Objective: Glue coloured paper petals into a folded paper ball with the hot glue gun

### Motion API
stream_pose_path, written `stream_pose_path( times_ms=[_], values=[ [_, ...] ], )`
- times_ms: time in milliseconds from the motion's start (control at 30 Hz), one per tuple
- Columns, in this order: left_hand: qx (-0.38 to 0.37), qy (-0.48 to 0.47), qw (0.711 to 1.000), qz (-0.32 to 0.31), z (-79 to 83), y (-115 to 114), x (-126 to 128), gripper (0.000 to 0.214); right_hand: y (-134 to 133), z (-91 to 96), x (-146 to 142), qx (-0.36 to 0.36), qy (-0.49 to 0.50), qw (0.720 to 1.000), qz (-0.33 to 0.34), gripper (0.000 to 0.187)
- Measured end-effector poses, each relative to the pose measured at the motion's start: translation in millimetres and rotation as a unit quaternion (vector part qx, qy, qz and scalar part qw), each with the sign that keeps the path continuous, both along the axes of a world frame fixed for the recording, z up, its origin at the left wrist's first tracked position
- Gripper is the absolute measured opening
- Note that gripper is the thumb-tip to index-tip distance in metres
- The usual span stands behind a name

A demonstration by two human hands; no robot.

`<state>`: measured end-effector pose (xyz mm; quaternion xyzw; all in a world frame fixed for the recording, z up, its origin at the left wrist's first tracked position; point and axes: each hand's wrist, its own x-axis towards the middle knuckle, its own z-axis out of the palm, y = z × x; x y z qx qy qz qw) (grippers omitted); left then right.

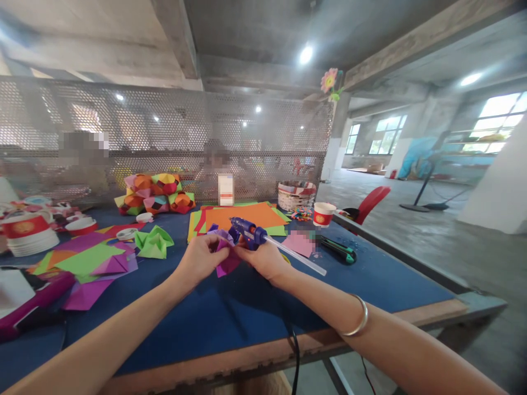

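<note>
Purple and magenta folded paper (229, 266) is pinched in the fingers of my left hand (200, 260), above the middle of the blue table. My right hand (269, 261) is closed around a blue hot glue gun (248, 232), its nozzle end pointing left, close to the paper. A clear glue stick (297, 257) juts from the gun's back end toward the right. The fingers of both hands nearly meet, so I cannot tell whether the nozzle touches the paper. A green folded paper piece (153, 242) lies left of my left hand.
Coloured paper sheets (247, 215) are stacked behind my hands. On the right are a utility knife (338, 249), a paper cup (323, 214) and a woven basket (297, 196). Folded paper balls (155, 193) and stacked cups (31, 235) stand left. A cable (296, 356) hangs over the front edge.
</note>
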<state>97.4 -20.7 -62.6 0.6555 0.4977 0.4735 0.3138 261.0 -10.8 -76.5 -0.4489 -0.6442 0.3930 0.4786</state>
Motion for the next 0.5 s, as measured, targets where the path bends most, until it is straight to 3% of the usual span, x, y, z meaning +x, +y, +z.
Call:
stream_pose_path(
  times_ms=[400,500],
  values=[
    [0.082,0.083,0.992,0.053,-7.9,-9.5,9.8,0.016,-1.8,-7.9,-5.2,0.071,-0.019,0.996,-0.049,0.007],
    [0.063,0.058,0.995,0.059,-9.3,-5.9,8.3,0.015,1.8,-10.0,-2.8,0.088,-0.034,0.995,-0.042,0.006]
  ],
)
